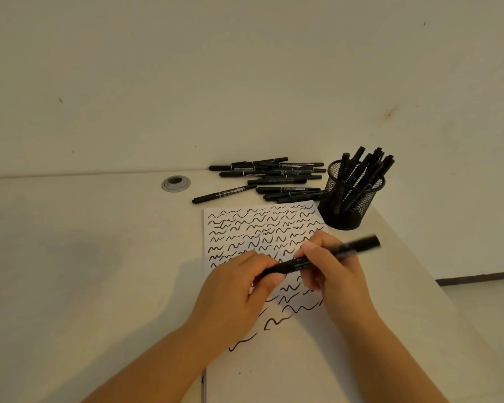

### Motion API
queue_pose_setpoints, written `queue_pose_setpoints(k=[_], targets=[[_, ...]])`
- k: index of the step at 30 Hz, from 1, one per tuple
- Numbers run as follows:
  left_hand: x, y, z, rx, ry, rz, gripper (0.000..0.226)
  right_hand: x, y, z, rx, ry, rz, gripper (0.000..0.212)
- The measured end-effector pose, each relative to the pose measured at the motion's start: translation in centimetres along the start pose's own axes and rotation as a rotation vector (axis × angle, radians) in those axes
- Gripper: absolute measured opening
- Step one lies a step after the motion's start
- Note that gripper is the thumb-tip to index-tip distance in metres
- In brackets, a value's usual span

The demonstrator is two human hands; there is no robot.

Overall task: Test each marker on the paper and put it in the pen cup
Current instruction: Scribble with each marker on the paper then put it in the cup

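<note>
A black marker point(326, 255) is held level above the white paper point(274, 362). My left hand point(239, 292) pinches its left end, where the cap would be. My right hand point(335, 274) grips the barrel near the middle; the right end sticks out, blurred. The paper is covered with several rows of black squiggles. A black mesh pen cup point(351, 199) stands beyond the paper's far right corner with several markers in it. A pile of loose black markers point(274, 177) lies behind the paper.
A round grey cable grommet point(175, 183) sits in the desk to the left of the pile. The pale wall runs right behind the markers. The desk's right edge point(437, 289) slants down past the cup.
</note>
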State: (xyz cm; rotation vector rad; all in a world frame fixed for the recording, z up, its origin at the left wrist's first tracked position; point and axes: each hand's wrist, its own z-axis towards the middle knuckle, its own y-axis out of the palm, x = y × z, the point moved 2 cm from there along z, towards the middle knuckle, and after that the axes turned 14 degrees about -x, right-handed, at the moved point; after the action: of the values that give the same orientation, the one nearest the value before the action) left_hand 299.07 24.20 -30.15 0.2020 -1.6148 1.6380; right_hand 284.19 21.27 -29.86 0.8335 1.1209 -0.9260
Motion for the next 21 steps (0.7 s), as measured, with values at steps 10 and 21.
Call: queue_pose_setpoints(k=[10, 21], targets=[[1.7, -0.8, -0.5, 0.029, 0.086, 0.202, 0.036, 1.1, 0.6, 0.1, -0.056, 0.02, 0.12, 0.027], [1.6, 0.2, -0.9, -0.21, -0.037, -0.397, 0.034, 0.6, 1.2, -0.5, -0.043, 0.009, 0.263, 0.022]])
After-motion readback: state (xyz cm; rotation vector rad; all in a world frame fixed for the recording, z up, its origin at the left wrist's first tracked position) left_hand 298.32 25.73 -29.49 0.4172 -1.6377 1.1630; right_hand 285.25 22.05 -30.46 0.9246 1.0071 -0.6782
